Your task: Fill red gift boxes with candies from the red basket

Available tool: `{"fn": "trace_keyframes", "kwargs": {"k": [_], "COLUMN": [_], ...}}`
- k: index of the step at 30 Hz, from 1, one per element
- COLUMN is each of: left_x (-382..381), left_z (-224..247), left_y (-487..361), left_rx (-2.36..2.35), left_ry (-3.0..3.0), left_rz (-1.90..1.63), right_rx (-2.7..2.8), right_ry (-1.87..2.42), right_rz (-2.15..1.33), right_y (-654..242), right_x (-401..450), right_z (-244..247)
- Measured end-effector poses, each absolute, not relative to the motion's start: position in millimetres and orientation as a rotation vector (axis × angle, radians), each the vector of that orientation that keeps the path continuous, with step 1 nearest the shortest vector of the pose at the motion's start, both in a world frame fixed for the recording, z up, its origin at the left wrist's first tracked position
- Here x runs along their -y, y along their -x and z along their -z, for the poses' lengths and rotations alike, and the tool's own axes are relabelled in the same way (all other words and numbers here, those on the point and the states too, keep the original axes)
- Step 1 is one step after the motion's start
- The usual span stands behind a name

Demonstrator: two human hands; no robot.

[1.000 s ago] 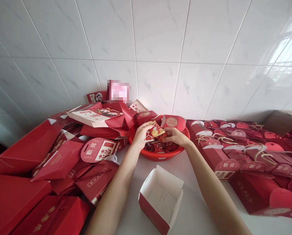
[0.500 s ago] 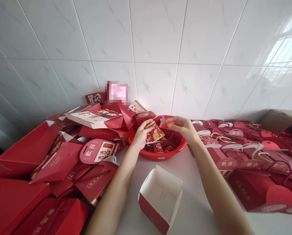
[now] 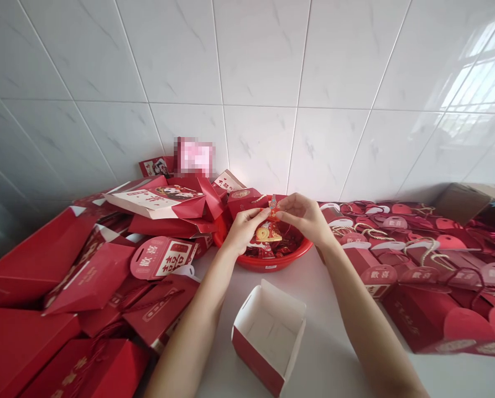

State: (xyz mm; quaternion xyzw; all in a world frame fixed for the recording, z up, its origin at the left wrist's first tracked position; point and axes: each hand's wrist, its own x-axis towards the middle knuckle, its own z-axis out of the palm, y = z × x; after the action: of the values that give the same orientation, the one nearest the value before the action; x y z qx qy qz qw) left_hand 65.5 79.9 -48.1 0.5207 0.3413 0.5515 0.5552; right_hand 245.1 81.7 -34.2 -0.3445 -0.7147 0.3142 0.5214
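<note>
Above a red plastic basin (image 3: 267,264), my left hand (image 3: 244,228) is closed, thumb and fingers pinching a red-and-gold printed packet (image 3: 267,232) that hangs down over the basin. My right hand (image 3: 304,216), also closed, pinches a small red, blue and gold wrapped piece (image 3: 273,204) beside the left fingertips. Its exact kind is not clear. Small red wrapped sweets (image 3: 266,252) lie in the basin beneath the hands. Between my forearms, an open red carton (image 3: 258,359) with a white inside stands on the table, and nothing shows in it.
Red gift boxes (image 3: 89,282) lie heaped at the left. Rows of red handled boxes (image 3: 421,309) stand at the right, some with rope handles. A brown cardboard box (image 3: 463,200) sits at the far right. A tiled wall (image 3: 259,143) rises behind the white table (image 3: 326,342).
My hands have come closer together over the basin. The red-and-gold packet now hangs lower from my left fingers, and the small wrapped piece has moved left to meet it.
</note>
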Motion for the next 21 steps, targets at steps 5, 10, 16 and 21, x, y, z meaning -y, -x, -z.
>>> {"fn": "trace_keyframes", "kwargs": {"k": [5, 10, 16, 21], "left_x": [-84, -83, -79, -70], "left_z": [47, 46, 40, 28], "left_y": [-59, -55, -54, -52], "left_rx": [-0.894, -0.866, -0.874, -0.872], "left_ry": [-1.073, -1.079, -1.101, -1.192], "left_rz": [-1.377, -1.374, -1.359, -1.268], "right_rx": [2.283, 2.300, 2.075, 1.733], "right_ry": [1.233, 1.310, 1.146, 0.838], "right_rz": [-0.750, -0.780, -0.837, -1.075], "right_y": [-270, -269, -280, -285], "right_x": [-96, -111, -103, -73], "right_z": [49, 68, 49, 22]}}
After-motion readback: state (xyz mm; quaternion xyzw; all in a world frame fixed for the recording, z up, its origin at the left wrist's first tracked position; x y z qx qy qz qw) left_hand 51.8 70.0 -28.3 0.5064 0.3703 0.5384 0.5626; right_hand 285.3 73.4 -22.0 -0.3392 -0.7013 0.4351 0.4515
